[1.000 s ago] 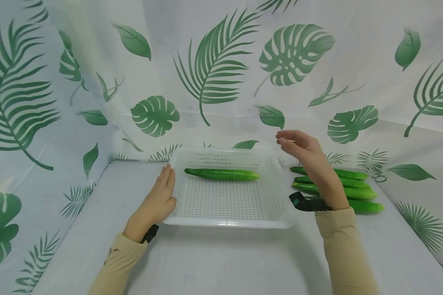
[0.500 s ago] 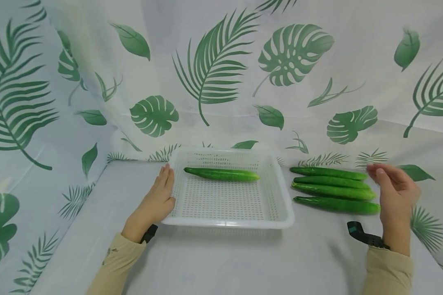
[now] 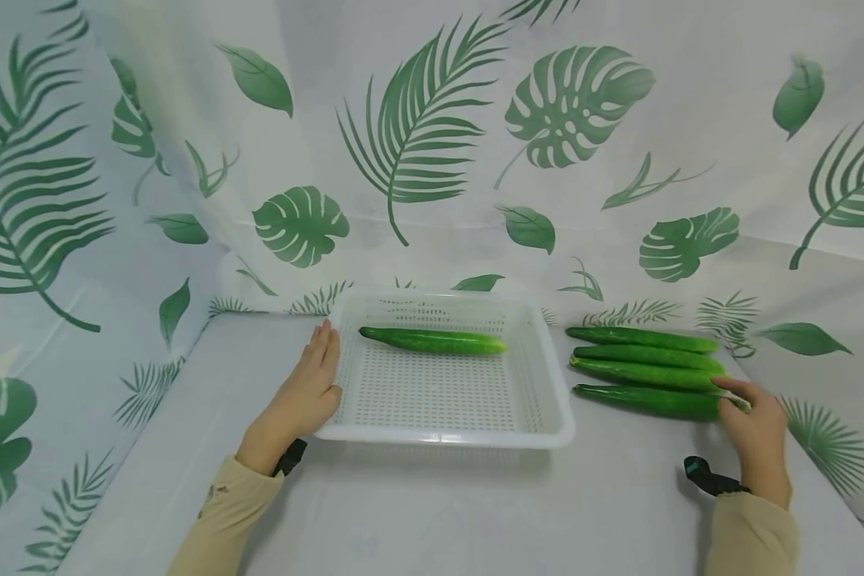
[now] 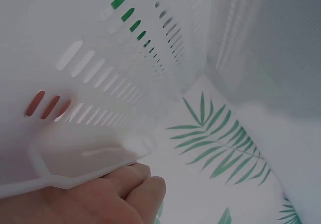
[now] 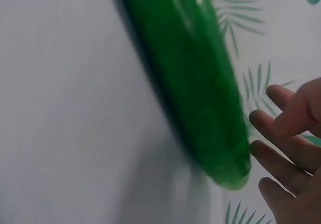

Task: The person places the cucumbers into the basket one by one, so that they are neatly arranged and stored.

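Note:
My left hand [image 3: 306, 392] rests with straight fingers against the left side of a white perforated plastic basket [image 3: 442, 438]. In the left wrist view its fingers [image 4: 143, 189] lie along the outside, under the rim. One cucumber [image 3: 432, 342] lies crosswise in the basket, toward the back. At the right, my right hand [image 3: 759, 432] is at the blunt end of the nearest cucumber [image 3: 641, 401], thumb and forefinger spread about the tip. The right wrist view has this cucumber large, with loosely bent fingers [image 5: 281, 166] just beside its end.
Behind the nearest cucumber, several more cucumbers [image 3: 641, 373] lie side by side on the white table [image 3: 446, 512], right of the basket. A white curtain [image 3: 432, 256] with green leaf prints stands close behind and at both sides.
The right hand has moved from above the basket's right side out to the right, then down to the end of the nearest cucumber. The left hand has stayed against the basket.

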